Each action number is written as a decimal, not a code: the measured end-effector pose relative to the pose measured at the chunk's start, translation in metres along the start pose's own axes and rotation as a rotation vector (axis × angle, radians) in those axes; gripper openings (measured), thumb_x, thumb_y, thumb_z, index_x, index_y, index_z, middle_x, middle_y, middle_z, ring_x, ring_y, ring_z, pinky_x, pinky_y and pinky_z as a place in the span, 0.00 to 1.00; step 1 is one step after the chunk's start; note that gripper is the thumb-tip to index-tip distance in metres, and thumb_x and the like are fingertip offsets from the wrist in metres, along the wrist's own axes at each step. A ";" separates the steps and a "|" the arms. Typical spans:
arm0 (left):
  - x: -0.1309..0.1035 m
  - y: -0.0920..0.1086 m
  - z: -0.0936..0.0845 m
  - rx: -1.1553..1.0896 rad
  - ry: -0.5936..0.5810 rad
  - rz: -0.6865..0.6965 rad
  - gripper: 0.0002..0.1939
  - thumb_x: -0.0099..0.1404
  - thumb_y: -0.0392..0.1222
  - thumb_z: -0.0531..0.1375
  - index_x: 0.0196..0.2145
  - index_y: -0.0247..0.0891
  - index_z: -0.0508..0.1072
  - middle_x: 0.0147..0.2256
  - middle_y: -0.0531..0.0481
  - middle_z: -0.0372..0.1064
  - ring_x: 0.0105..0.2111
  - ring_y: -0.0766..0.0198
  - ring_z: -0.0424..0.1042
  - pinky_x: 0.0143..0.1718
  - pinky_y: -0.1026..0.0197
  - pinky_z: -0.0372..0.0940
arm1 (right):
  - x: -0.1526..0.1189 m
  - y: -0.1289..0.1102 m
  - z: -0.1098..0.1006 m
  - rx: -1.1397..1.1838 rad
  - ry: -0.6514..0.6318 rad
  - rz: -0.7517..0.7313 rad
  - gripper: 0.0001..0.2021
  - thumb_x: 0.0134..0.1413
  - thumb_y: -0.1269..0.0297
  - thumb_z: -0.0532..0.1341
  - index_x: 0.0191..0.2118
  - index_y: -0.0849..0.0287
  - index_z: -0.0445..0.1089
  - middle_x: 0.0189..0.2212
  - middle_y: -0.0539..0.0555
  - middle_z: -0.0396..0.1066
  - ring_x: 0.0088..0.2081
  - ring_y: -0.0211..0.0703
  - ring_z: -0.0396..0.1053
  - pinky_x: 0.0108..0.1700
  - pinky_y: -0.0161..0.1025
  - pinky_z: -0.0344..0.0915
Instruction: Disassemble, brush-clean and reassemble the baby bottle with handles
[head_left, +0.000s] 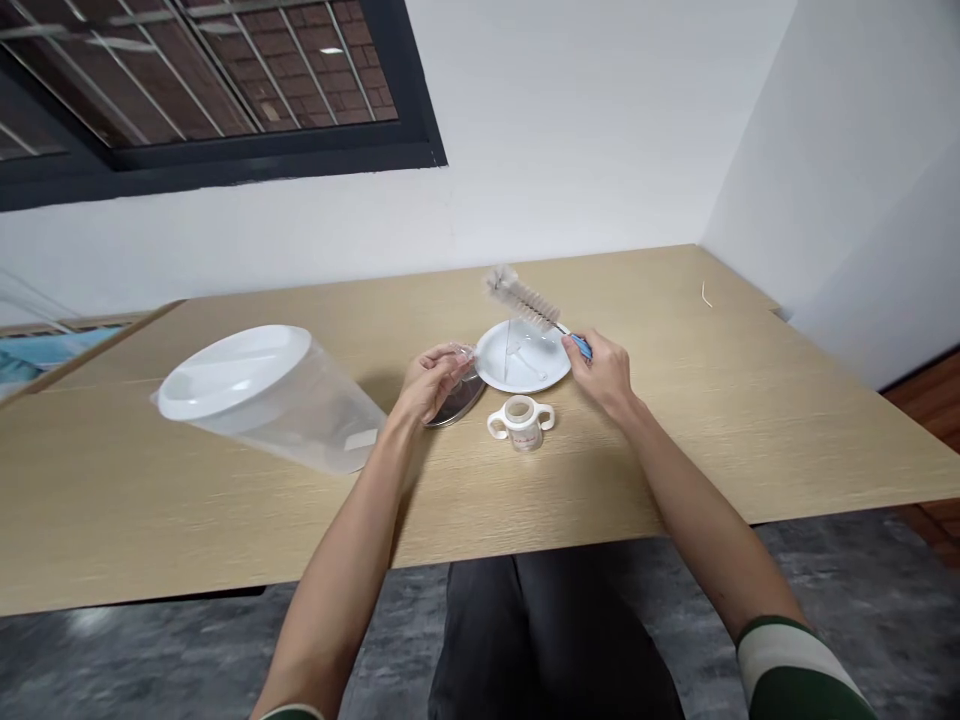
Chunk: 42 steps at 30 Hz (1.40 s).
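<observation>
My right hand [602,372] grips the blue handle of a bottle brush [523,299], whose pale bristles point up and left over a white plate [491,372]. On the plate lie small clear pieces and a thin straw-like part. My left hand [435,378] pinches a small clear plastic piece [463,352] at the plate's left edge; its exact kind is unclear. Beneath this hand is a dark round lid-like disc [459,402], partly covered. A small clear cup with two white handles [524,424] stands upright in front of the plate.
On the left a large translucent pitcher [300,405] with a white lid stands on the wooden table [750,400]. A thin white strip [706,295] lies at the back right. White walls and a barred window [247,90] border the table's far side.
</observation>
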<state>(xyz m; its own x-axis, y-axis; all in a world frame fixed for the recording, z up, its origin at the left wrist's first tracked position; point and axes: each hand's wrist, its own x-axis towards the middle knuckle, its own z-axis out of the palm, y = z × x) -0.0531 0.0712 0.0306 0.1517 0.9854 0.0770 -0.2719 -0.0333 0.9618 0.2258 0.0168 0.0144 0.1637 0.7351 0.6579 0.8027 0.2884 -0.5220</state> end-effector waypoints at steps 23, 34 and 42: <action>0.000 -0.017 -0.008 -0.173 0.218 0.063 0.28 0.41 0.39 0.81 0.39 0.33 0.77 0.36 0.46 0.79 0.37 0.62 0.80 0.50 0.57 0.74 | -0.013 -0.015 0.006 0.097 -0.041 -0.151 0.21 0.69 0.49 0.53 0.47 0.59 0.76 0.38 0.58 0.80 0.35 0.44 0.76 0.38 0.40 0.67; -0.001 -0.016 -0.008 -0.175 0.247 0.138 0.31 0.36 0.42 0.81 0.37 0.35 0.76 0.35 0.49 0.77 0.36 0.64 0.79 0.47 0.60 0.73 | -0.007 -0.002 0.005 0.028 -0.031 -0.082 0.19 0.68 0.49 0.55 0.45 0.58 0.76 0.37 0.57 0.80 0.35 0.46 0.76 0.37 0.40 0.66; -0.003 -0.017 -0.008 -0.135 0.270 0.155 0.33 0.36 0.42 0.81 0.39 0.34 0.75 0.35 0.48 0.77 0.37 0.63 0.79 0.49 0.58 0.71 | -0.009 -0.003 0.009 -0.054 -0.130 -0.147 0.18 0.68 0.50 0.55 0.44 0.57 0.77 0.38 0.58 0.80 0.37 0.48 0.76 0.37 0.40 0.64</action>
<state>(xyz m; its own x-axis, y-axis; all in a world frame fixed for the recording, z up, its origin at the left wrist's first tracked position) -0.0564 0.0706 0.0116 -0.1532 0.9796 0.1301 -0.3978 -0.1817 0.8993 0.2168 0.0144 0.0051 -0.0296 0.7615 0.6475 0.8428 0.3673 -0.3934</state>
